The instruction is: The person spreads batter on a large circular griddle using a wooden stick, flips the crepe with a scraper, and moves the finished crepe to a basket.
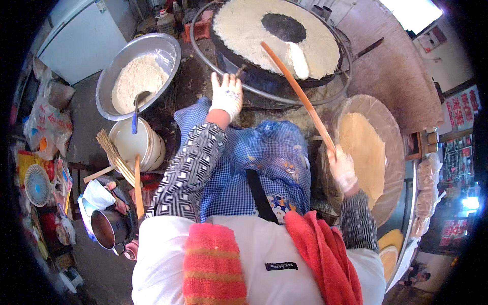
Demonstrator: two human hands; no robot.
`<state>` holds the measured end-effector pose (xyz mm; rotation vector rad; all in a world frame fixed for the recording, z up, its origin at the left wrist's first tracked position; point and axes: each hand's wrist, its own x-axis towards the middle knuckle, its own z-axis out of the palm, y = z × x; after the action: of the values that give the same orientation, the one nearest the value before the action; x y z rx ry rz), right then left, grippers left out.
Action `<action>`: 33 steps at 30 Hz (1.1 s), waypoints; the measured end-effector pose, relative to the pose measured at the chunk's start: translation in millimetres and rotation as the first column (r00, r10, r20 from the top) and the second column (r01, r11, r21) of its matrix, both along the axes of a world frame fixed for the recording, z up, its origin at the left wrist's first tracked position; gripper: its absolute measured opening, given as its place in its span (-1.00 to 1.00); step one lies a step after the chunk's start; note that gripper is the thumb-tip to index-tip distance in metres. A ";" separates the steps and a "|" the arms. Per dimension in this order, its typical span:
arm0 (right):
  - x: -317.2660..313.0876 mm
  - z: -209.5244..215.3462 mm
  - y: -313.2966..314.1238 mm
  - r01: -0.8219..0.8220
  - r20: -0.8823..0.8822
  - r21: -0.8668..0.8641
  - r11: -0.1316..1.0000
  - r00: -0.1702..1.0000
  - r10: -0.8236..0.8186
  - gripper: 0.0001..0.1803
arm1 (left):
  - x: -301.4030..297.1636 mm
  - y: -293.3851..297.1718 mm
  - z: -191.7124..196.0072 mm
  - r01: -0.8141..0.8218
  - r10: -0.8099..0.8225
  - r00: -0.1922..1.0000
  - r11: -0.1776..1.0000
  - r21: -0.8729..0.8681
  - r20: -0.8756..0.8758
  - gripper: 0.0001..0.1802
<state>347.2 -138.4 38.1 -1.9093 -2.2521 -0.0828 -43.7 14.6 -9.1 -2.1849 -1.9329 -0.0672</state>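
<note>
My right hand point(342, 168), in a whitish glove, is closed round the lower end of a long flat wooden stick point(300, 94). The stick slants up and left until its far end is over the round griddle point(333, 71). A pale sheet of batter point(239, 25) covers the griddle around a bare dark middle point(283, 27). Beside the stick, a thick white lump of batter point(298, 60) lies on that sheet. My left hand point(227, 96), in a white glove, grips the metal ring point(274, 100) round the griddle, close to a small dark knob point(240, 70).
Left of me stand a metal basin point(104, 86) of pale batter with a blue-handled scoop point(135, 117), a white bucket point(155, 147), a straw brush point(113, 150) and a dark pot point(109, 229). On my right, thin round flatbreads point(362, 152) lie on plastic film point(396, 168) beside a brown board point(391, 66).
</note>
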 end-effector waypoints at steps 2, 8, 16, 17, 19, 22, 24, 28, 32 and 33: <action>16.3 -7.4 -39.8 0.000 0.046 0.114 0.993 0.999 -0.005 -0.72 | -4.1 -2.1 -2.0 -0.049 0.049 0.999 0.998 0.025 0.021 -0.43; -9.7 -28.0 -16.1 -0.044 0.145 0.127 0.991 0.989 0.025 -0.75 | 54.0 -32.5 6.2 0.248 -0.248 0.956 0.969 0.024 0.153 -0.33; -19.6 -33.3 121.1 0.091 0.156 0.003 0.996 0.984 -0.090 -0.64 | 43.3 -18.3 -4.2 0.205 -0.204 0.978 0.979 -0.001 -0.043 -0.32; -22.9 -30.2 133.7 0.130 0.137 -0.026 0.991 0.983 -0.125 -0.62 | 36.2 -16.0 -5.5 0.197 -0.197 0.979 0.980 -0.001 -0.051 -0.33; -27.9 -19.2 156.0 0.204 0.099 -0.115 0.972 0.976 -0.193 -0.62 | 28.7 -12.1 -5.9 0.185 -0.185 0.981 0.983 0.005 -0.059 -0.38; -23.1 -16.4 184.0 0.212 0.089 -0.133 0.968 0.976 -0.201 -0.61 | 16.8 -8.3 -4.5 0.148 -0.148 0.987 0.989 0.005 -0.061 -0.38; -26.2 -12.6 199.9 0.179 0.082 -0.131 0.975 0.982 -0.169 -0.61 | 4.6 -5.5 -2.8 0.138 -0.138 0.990 0.990 -0.011 -0.040 -0.36; -34.3 -7.9 186.5 0.132 0.061 -0.150 0.980 0.990 -0.124 -0.61 | -14.0 -3.4 6.6 0.115 -0.115 0.993 0.993 -0.023 0.012 -0.34; -8.5 -16.8 201.0 0.249 0.077 -0.094 0.964 0.967 -0.242 -0.62 | -27.5 7.5 9.8 0.074 -0.074 0.996 0.997 0.006 0.046 -0.36; -2.6 -19.3 210.3 0.213 0.087 -0.054 0.975 0.974 -0.208 -0.64 | -30.9 10.3 9.3 0.066 -0.066 0.997 0.998 0.000 0.040 -0.36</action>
<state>344.5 71.8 18.8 -2.2116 -2.1153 -0.1214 -74.6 24.9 0.2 -2.2654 -1.8816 -0.1215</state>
